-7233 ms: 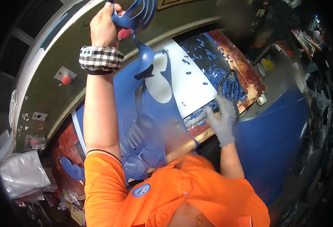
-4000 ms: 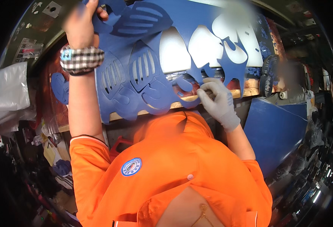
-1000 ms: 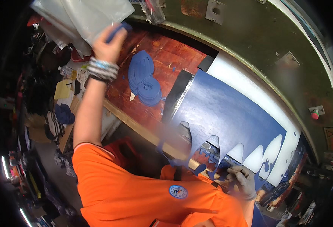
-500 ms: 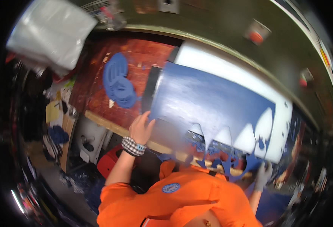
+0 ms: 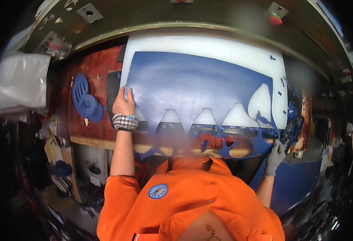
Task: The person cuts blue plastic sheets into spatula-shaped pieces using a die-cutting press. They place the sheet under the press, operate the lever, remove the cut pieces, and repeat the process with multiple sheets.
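Observation:
A large blue sheet (image 5: 192,82) lies over a white board (image 5: 208,42), with a row of rounded cut-outs along its near side. Its scalloped near strip hangs over the wooden front edge. My bare left hand (image 5: 124,102), in a checked wristband, grips the sheet's left edge, thumb on top and the other fingers partly hidden. At the near right corner my right hand (image 5: 276,154), in a grey glove, pinches the strip's end. Just beyond that hand lies a dark, elongated object (image 5: 293,130) whose kind I cannot make out.
Cut blue sole-shaped pieces (image 5: 87,102) are stacked on the red worktop (image 5: 104,64) at left. A green machine beam (image 5: 208,18) with a red button (image 5: 275,19) spans the far side. Clear plastic bags (image 5: 20,82) stand far left. Small blue scraps dot the board's right side.
The view has turned, so the sheet appears more level. My left hand has moved farther up the sheet's left edge. The right hand stays at the near right corner.

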{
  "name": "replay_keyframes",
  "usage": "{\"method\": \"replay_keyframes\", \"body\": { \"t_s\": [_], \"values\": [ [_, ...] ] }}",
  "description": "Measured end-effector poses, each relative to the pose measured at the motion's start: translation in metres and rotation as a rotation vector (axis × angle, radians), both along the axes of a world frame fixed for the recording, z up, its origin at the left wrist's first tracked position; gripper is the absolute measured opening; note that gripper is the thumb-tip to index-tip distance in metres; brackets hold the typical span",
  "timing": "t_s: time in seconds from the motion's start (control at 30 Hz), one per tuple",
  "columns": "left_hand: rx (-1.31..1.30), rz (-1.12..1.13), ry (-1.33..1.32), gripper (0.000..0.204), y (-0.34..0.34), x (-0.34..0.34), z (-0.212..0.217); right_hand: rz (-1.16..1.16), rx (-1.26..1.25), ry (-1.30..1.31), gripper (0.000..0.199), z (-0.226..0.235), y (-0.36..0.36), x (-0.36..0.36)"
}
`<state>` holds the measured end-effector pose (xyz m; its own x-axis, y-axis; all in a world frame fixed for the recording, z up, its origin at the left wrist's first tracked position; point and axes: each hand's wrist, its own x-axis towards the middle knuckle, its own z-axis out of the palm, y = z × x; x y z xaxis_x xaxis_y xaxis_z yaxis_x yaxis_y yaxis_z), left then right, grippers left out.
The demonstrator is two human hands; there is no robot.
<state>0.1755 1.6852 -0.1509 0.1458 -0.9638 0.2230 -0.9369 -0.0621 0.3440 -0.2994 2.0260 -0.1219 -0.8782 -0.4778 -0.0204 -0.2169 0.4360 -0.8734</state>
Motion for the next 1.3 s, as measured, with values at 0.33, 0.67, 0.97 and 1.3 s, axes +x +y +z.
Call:
{"method": "replay_keyframes", "body": {
  "t_s": [0.33,0.67,0.97,1.3],
  "values": [
    [-0.118,0.012,0.103,0.035,0.01,-0.01,0.006,0.08,0.765,0.832,0.07,0.026,-0.001,-0.061],
    [-0.074,0.039,0.175,0.034,0.009,-0.014,0.005,0.157,0.301,0.751,0.101,-0.013,0.038,-0.076],
    [-0.122,0.0,0.157,0.036,0.01,-0.012,0.009,0.089,-0.74,-0.259,0.077,0.055,0.044,-0.059],
    [-0.008,0.032,0.045,0.038,0.005,-0.011,0.007,-0.041,-1.207,-1.083,0.055,0.026,0.022,-0.068]
  ]
}}
